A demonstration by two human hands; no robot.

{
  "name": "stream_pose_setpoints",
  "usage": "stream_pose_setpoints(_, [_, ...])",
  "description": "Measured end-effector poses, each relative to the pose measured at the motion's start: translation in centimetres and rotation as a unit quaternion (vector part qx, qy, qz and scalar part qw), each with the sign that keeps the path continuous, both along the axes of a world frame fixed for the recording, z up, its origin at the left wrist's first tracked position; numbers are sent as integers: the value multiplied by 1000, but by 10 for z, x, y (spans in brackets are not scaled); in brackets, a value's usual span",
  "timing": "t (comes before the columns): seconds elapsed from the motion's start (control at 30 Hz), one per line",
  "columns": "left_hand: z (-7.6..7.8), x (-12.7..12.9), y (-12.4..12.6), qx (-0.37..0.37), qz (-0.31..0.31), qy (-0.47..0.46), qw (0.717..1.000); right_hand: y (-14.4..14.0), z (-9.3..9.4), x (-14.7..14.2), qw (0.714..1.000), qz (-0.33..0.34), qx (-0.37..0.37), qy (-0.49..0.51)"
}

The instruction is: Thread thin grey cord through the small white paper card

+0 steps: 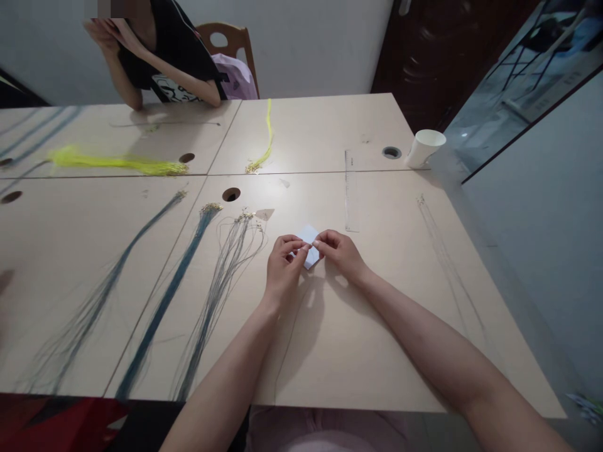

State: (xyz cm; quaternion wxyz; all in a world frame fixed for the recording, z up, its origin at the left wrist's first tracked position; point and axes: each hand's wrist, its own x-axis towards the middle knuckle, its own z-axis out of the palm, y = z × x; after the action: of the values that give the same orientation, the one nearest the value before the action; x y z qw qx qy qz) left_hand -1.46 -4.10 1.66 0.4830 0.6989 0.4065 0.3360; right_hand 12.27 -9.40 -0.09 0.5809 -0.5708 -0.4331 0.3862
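My left hand (285, 263) and my right hand (343, 252) meet above a small white paper square (309, 235) on the table. Both are closed, thumb against fingertips, almost touching each other. What lies between the fingertips is too small to make out. A thin dark cord (288, 342) trails over the table from below my hands toward the front edge. Left of my left hand lies a loose bundle of grey cords (221, 270) with gold-coloured metal ends. Beside it are a dense blue-green cord bundle (176, 292) and another dark bundle (127, 254).
Yellow cords (117, 162) lie across the far left, with a smaller yellow strand (270, 135) near the middle. A white cup (425, 149) stands at the right corner. A clear ruler (348, 191) and thin cords (443, 251) lie rightward. Across the table sits a person (164, 56).
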Motion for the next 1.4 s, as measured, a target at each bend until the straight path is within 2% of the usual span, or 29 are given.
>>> stream_pose_setpoints(0.27, [1, 1, 0, -6, 9, 5, 1000, 0, 0, 0, 1000, 4, 0, 8])
stream_pose_setpoints(0.7, [8, 1, -4, 5, 0, -17, 1000, 1, 1, 0, 998, 30, 55, 16])
stream_pose_setpoints(1.4, [9, 1, -3, 9, 9, -6, 1000, 1, 1, -1, 998, 35, 49, 1])
